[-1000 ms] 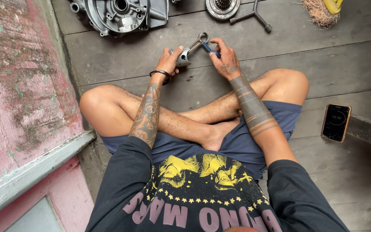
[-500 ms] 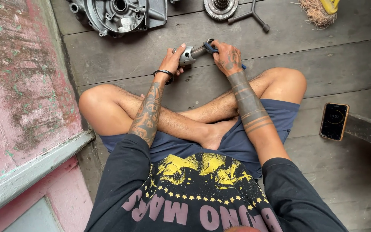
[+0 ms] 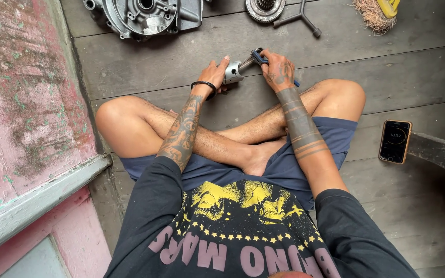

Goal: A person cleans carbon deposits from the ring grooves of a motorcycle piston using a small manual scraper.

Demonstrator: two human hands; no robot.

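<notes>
Between your knees: your two hands meet over the grey plank floor (image 3: 145, 72), just ahead of your crossed legs.
Left hand (image 3: 213, 77): fingers wrapped tight round the small silver metal cylinder (image 3: 232, 72).
Right hand (image 3: 279, 70): closed on the blue-handled tool (image 3: 260, 56); its far end reaches the cylinder's upper side.
Cylinder's place and axis: held clear of the floor; its long axis runs up and to your right, toward the tool.
Tool's axis: slants the same way; a blue tip shows below your right hand.
Phone (image 3: 395, 141): dark rectangle, orange edge, lit screen, flat on the planks beside your right knee.
Engine casing (image 3: 142, 16): grey metal, at the far edge, well apart from your hands.
</notes>
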